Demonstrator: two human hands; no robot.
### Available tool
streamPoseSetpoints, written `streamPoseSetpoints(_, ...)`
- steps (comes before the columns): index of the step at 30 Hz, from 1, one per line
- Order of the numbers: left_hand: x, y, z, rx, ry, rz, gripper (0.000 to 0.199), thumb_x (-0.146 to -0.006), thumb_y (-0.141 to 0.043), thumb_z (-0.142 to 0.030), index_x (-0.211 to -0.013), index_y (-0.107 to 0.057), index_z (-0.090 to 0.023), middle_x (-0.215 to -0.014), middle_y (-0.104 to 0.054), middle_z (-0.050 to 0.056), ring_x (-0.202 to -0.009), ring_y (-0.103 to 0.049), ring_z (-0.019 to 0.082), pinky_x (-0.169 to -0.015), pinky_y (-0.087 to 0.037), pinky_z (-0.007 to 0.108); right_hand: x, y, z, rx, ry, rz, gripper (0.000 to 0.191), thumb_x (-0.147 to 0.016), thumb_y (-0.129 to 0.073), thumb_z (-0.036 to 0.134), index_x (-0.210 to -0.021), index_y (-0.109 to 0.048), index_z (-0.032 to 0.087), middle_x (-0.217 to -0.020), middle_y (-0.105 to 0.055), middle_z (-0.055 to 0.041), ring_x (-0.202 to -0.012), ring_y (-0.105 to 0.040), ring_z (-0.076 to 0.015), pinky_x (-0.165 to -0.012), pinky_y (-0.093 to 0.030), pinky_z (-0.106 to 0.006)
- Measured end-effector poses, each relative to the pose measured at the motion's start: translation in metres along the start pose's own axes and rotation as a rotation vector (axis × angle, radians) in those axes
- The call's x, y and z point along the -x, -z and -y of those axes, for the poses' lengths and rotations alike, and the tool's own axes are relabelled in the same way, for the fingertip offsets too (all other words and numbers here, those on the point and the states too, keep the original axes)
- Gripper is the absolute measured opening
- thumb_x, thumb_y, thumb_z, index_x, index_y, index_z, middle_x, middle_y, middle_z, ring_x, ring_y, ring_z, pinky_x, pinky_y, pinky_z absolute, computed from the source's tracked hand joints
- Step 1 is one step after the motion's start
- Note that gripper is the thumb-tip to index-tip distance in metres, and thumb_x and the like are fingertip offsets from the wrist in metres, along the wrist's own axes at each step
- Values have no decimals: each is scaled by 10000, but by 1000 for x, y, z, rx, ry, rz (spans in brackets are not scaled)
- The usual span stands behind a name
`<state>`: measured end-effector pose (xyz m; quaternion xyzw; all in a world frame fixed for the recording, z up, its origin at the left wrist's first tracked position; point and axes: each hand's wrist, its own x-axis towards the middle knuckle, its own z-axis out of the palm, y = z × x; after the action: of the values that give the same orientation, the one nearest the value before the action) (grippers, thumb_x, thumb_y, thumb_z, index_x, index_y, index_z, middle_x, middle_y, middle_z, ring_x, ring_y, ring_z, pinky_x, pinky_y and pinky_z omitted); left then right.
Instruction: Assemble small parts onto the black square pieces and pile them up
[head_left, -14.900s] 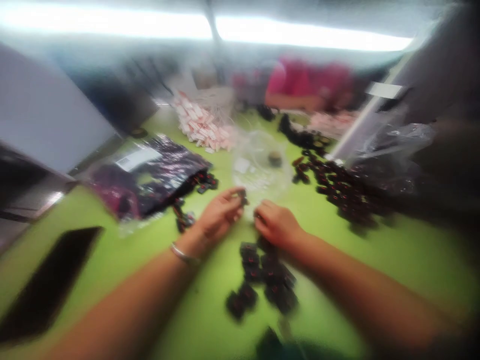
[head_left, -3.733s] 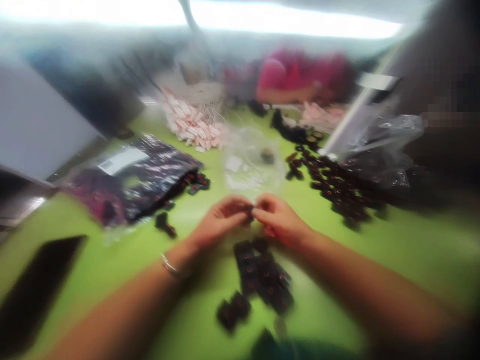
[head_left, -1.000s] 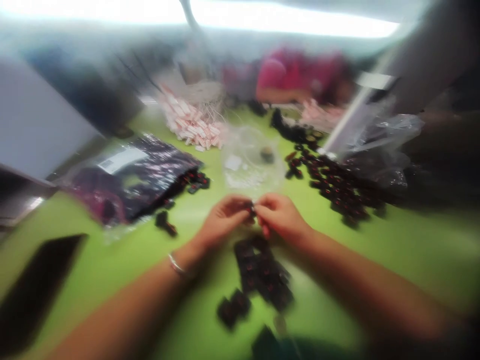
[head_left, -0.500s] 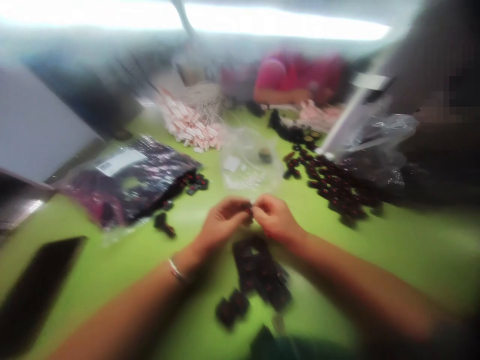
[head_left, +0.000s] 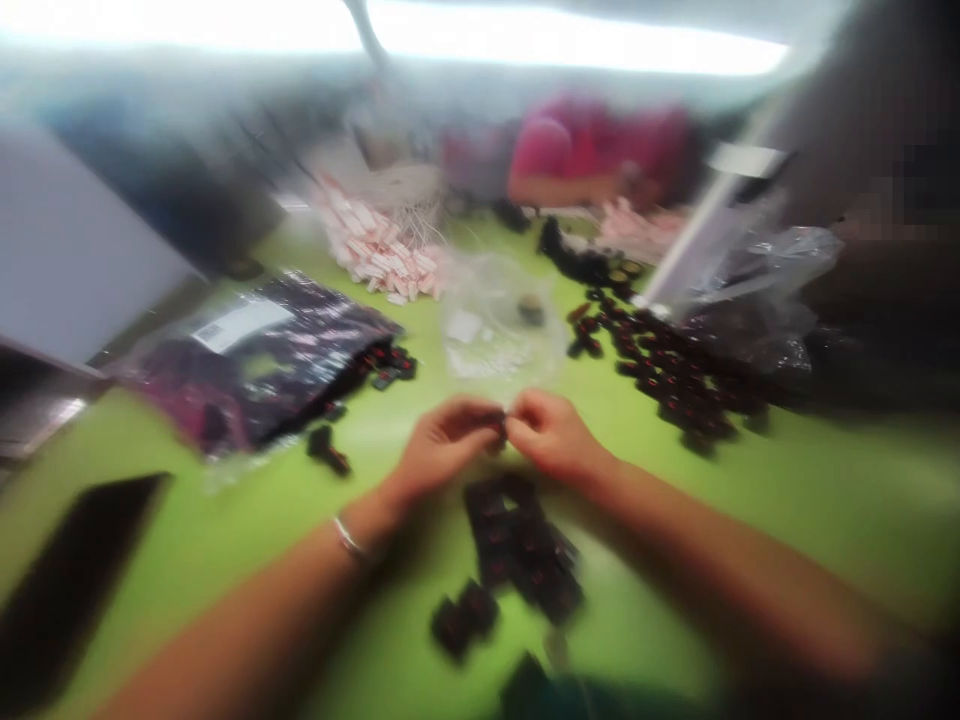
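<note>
Fingertips of my left hand [head_left: 448,440] are closed around a small dark piece [head_left: 499,424], too blurred to name more exactly. My right hand [head_left: 553,432] meets it there, thumb and finger pinched at the same piece. Just below both hands lies a cluster of black square parts [head_left: 517,545] with small red marks. A smaller pair of black parts [head_left: 465,615] sits nearer to me. Beyond my fingers is a clear plastic bag [head_left: 499,355] holding small white bits and one dark round item.
Plastic bags of dark parts [head_left: 262,350] lie at left, a dark flat object [head_left: 75,590] nearer. Black parts [head_left: 675,375] spread at right beside a clear bag [head_left: 780,270]. White-pink pieces with cords [head_left: 386,250] are heaped behind. A person in pink [head_left: 570,150] sits across the green table [head_left: 847,500].
Both hands stay together over the same spot, with only a very slight shift of the fingers. Across the table, the other person's hands have moved a little.
</note>
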<state>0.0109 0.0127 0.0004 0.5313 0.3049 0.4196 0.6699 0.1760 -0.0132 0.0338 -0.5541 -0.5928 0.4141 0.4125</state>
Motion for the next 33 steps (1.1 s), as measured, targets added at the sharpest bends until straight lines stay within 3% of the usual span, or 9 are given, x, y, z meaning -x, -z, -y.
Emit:
streamPoseSetpoints(4, -2, 1, -8, 275, 131, 36, 310, -700, -779, -231, -978, -645, -198, -774, -692, 18, -649, -630, 112, -626, -483, 235, 1, 5, 5, -255, -124, 142, 256, -822, -534, 385, -670, -513, 179, -453, -467, 75, -335, -391, -52, -345, -276, -181)
streamPoseSetpoints(6, -2, 1, -13, 327, 175, 44, 342, -684, -792, -233, -989, -641, -195, -771, -686, 26, -636, -615, 103, -602, -465, 221, 0, 7, 5, -329, -141, 115, 305, -843, -515, 429, -677, -523, 173, -461, -475, 70, -330, -397, -50, -332, -267, -176)
streamPoseSetpoints(13, -2, 8, -10, 266, 176, 49, 334, -712, -762, -243, -1017, -636, -193, -781, -680, 46, -634, -598, 107, -584, -442, 215, -10, 15, -7, -63, -89, -40, 195, -813, -533, 302, -663, -533, 178, -480, -484, 67, -386, -419, -66, -394, -337, -194)
streamPoseSetpoints(16, -3, 18, -10, 27, 154, 65, 318, -744, -726, -262, -1046, -644, -205, -820, -681, 41, -638, -593, 112, -589, -450, 226, -17, 22, -18, 222, 37, -44, 110, -756, -546, 179, -647, -561, 168, -572, -555, 29, -519, -481, -87, -512, -381, -210)
streamPoseSetpoints(20, -2, 31, -22, -561, 124, 411, 253, -785, -656, -264, -1026, -701, -204, -910, -703, 61, -785, -624, 175, -716, -494, 282, -20, 29, -25, 632, 111, 76, 114, -760, -539, 154, -668, -605, 171, -637, -598, -12, -582, -481, -119, -571, -334, -251)
streamPoseSetpoints(22, 0, 33, -27, -719, 73, 568, 267, -817, -610, -277, -1061, -703, -220, -950, -702, 64, -848, -626, 195, -773, -495, 302, -19, 29, -24, 737, 159, 140, 122, -784, -534, 175, -700, -622, 179, -657, -609, -22, -581, -466, -126, -563, -305, -259)
streamPoseSetpoints(26, 3, 29, -31, -871, -33, 676, 328, -843, -584, -293, -1158, -676, -283, -915, -674, 50, -811, -609, 174, -791, -474, 278, -12, 22, -22, 817, 311, 287, 122, -825, -522, 184, -780, -635, 190, -780, -640, -36, -666, -496, -139, -584, -304, -252)
streamPoseSetpoints(29, 5, 27, -40, -937, -52, 641, 337, -844, -576, -279, -1165, -671, -313, -864, -655, 42, -783, -600, 166, -778, -466, 273, -8, 16, -26, 943, 395, 312, 157, -869, -481, 207, -809, -624, 183, -826, -625, -59, -669, -489, -149, -571, -294, -262)
streamPoseSetpoints(33, 6, 44, -83, -969, -102, 402, 216, -785, -622, -256, -957, -754, -249, -820, -682, 51, -743, -600, 179, -733, -464, 289, -7, 14, -40, 956, 459, 257, 186, -884, -444, 211, -799, -605, 173, -794, -595, -72, -623, -463, -150, -578, -314, -278)
